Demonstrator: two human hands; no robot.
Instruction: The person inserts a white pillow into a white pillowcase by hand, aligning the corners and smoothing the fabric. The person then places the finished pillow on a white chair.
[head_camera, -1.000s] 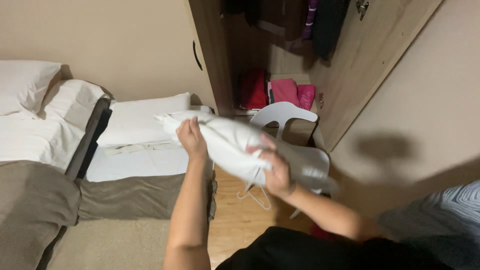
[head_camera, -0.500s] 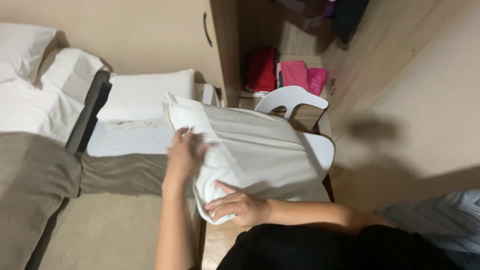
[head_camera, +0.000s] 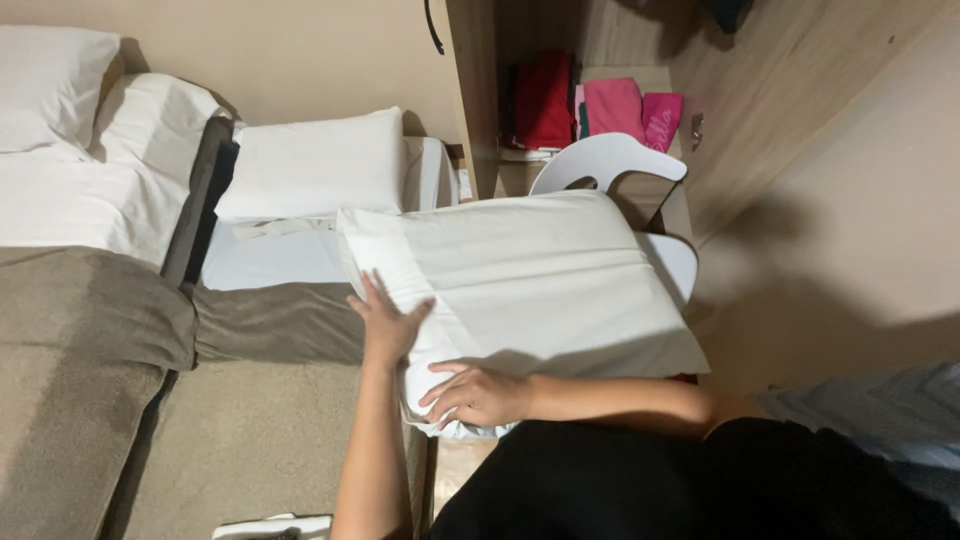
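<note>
- The left hand (head_camera: 385, 325) lies flat on the near left edge of a white pillow (head_camera: 520, 290), its fingers (head_camera: 372, 292) spread wide and pressed against the fabric rather than closed round it.
- The right hand (head_camera: 478, 393) rests on the pillow's near corner, palm down, fingers slightly parted and curled over the edge; whether they grip the cloth underneath cannot be told.
- The pillow sits broad and fairly flat on top of a white plastic chair (head_camera: 612, 165), whose curved back shows just behind it and whose seat edge peeks out at the pillow's right side.
- The pillow's left end overhangs the chair and reaches just over the edge of the nearer bed (head_camera: 260, 420).
- That bed carries a brown blanket on its near part, a white sheet further up, and a second white pillow (head_camera: 315, 165) at its head.
- A second bed (head_camera: 70, 330) stands to the left, touching or just beside the first, also with a brown blanket and white pillows at the head.
- Behind the chair stands an open wooden wardrobe (head_camera: 480, 90), with folded red and pink clothes (head_camera: 590, 105) on a shelf.
- The person's dark top fills the lower right.
</note>
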